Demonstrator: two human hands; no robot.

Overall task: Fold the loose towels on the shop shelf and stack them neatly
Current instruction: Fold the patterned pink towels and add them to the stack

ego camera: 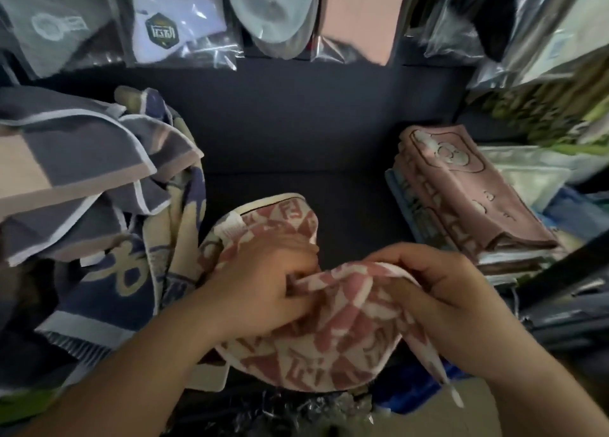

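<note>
A pink-and-cream patterned towel lies bunched at the front of the dark shelf. My left hand grips a fold of it near its middle, fingers curled into the cloth. My right hand pinches its upper edge on the right side, and a corner hangs down below that hand. On the right stands a neat stack of folded towels with a pink one on top. A loose heap of grey, beige and navy towels fills the left.
Packaged goods in clear plastic bags hang along the back above the shelf. More bagged and folded cloth sits at the far right. A dark metal bar crosses the right front. Bare shelf shows between the heap and the stack.
</note>
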